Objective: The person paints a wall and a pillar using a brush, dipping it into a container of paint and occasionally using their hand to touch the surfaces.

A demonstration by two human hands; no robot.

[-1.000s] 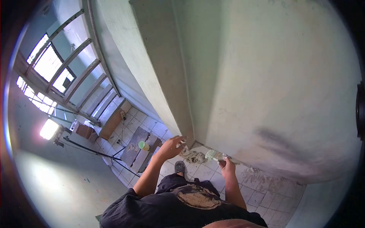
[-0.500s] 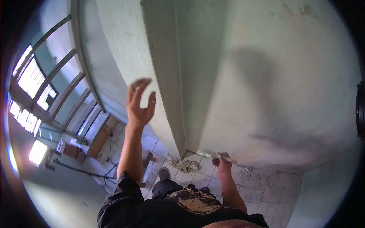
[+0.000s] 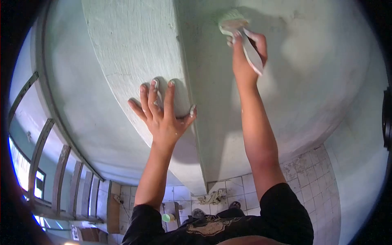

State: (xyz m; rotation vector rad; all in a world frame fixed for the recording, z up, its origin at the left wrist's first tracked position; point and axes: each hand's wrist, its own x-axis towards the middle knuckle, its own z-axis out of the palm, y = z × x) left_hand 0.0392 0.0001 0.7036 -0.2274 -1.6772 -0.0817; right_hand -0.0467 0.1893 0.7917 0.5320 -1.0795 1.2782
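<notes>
My right hand (image 3: 250,53) grips a paintbrush (image 3: 252,52) by its pale handle, raised high on the wall. The brush's bristles press against the pale green wall (image 3: 302,98), close to the inner corner beside the pillar. Fingers spread, my left hand (image 3: 163,114) lies flat on the front face of the protruding pillar (image 3: 134,41). White paint is smeared on several of its fingertips. Shadows of both hands fall on the surfaces behind them.
A crumpled rag (image 3: 212,197) lies on the tiled floor (image 3: 234,188) at the pillar's base. Near my feet, a small green-rimmed container (image 3: 168,217) stands by a wooden stool (image 3: 176,209). A slatted wooden frame (image 3: 38,151) rises at the left.
My right hand has carried the paintbrush from low near the floor up to the wall. My left hand has gone from raised in the air to flat on the pillar. The view has tilted upward.
</notes>
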